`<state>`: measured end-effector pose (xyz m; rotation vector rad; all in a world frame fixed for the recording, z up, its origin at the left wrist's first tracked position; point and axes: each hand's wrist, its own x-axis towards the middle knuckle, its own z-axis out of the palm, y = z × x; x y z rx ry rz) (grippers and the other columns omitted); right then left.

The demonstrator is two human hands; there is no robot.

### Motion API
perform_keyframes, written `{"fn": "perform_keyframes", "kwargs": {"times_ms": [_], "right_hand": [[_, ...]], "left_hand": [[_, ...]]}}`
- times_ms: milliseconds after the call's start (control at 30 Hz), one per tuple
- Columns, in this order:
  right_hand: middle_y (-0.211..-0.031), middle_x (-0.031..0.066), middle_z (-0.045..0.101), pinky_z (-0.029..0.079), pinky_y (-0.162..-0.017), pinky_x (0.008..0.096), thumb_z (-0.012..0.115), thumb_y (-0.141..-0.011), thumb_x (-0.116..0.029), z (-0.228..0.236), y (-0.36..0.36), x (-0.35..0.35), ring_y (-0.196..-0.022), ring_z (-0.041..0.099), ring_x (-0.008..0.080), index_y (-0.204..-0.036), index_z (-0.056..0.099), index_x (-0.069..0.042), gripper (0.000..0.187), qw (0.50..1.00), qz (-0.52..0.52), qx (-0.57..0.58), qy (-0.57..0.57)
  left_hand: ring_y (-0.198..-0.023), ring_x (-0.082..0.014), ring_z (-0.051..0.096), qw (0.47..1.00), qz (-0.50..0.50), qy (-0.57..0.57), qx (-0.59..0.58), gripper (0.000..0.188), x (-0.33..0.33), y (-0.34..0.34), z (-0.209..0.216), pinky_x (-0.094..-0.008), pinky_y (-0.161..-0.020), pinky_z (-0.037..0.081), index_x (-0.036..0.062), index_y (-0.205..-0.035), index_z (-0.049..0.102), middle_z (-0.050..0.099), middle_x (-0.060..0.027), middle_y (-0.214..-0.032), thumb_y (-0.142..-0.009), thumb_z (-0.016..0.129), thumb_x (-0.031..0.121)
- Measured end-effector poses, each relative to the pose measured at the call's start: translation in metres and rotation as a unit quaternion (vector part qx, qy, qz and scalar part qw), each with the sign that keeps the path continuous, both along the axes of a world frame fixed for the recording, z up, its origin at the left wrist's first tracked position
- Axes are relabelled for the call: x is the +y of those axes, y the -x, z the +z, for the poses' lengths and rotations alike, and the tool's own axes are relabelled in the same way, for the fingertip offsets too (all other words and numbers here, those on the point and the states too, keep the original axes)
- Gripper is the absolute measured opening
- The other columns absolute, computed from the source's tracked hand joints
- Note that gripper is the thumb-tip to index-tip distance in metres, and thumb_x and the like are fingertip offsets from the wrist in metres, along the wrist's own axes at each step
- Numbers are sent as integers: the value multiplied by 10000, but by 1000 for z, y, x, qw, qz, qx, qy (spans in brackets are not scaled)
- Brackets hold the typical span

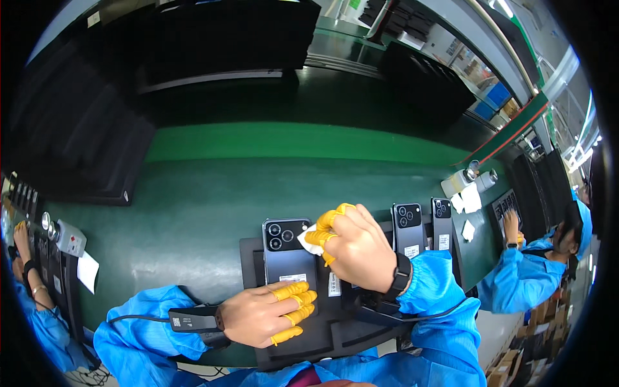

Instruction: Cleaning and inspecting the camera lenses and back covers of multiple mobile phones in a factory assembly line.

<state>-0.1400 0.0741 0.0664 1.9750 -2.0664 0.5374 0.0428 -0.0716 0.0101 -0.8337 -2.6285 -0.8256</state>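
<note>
Surface: dark green, running beneath and beyond both grips; the surface (200, 213) carries everything listed here.
Tray: black, with cut-out recesses; the tray (251, 261) lies under the grips.
Left grip: the left grip (261, 315) has its fingers extended and parted, yellow covers on them, laid over the phone's lower part.
Right grip: the right grip (358, 245) is closed on the folded cloth, yellow covers on its fingertips.
Phone: the phone (280, 263) is at the tray, ahead of the left grip and just left of the right grip; dark blue-grey back, pale rim, dark camera block with three round lenses, white label partly covered.
Other phones: the nearer phone (411, 237) and the farther phone (442, 227), to the right of the right grip, alike, backs showing, each with a white label.
Bottles: a pale bottle (456, 184) well beyond the right grip, another bottle (69, 238) far left of the left grip; contents cannot be told.
Cloth: the white cloth (310, 242) touches the phone's camera end.
</note>
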Motion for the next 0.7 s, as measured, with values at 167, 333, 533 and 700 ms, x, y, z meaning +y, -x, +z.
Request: {"fn": "perform_keyframes", "kwargs": {"times_ms": [167,333,533,700], "right_hand": [[-948,76,613,434,-779,378,674,-673,-55,5,-6,20,-868,550,256,-928,742,-43,264,999,-23,-28,34],[-1019,69,598,424,-770,391,676,-623,-85,-11,-12,29,-885,549,253,-1018,719,-33,401,998,29,-19,54],[-1022,65,592,425,-776,389,679,-613,-103,-11,-6,32,-875,552,247,-1024,716,-39,418,998,42,-23,46],[-979,56,611,447,-765,382,682,-643,-82,-6,-8,34,-844,550,247,-973,744,-59,337,999,22,-1,43]], "left_hand": [[-1183,-266,606,1000,4,29,6,361,-2,3,2,-375,-1056,461,77,-1136,688,653,-80,-1200,-853,687,301],[-1173,-272,611,999,9,35,-7,361,-2,-2,2,-370,-1061,455,80,-1126,692,654,-83,-1204,-842,696,302],[-1179,-280,610,999,31,29,-10,361,1,-1,1,-363,-1059,457,79,-1126,689,651,-86,-1214,-842,695,303],[-1197,-284,602,999,31,16,1,387,3,-1,2,-355,-1051,466,77,-1161,676,646,-82,-1229,-850,681,308]]}}
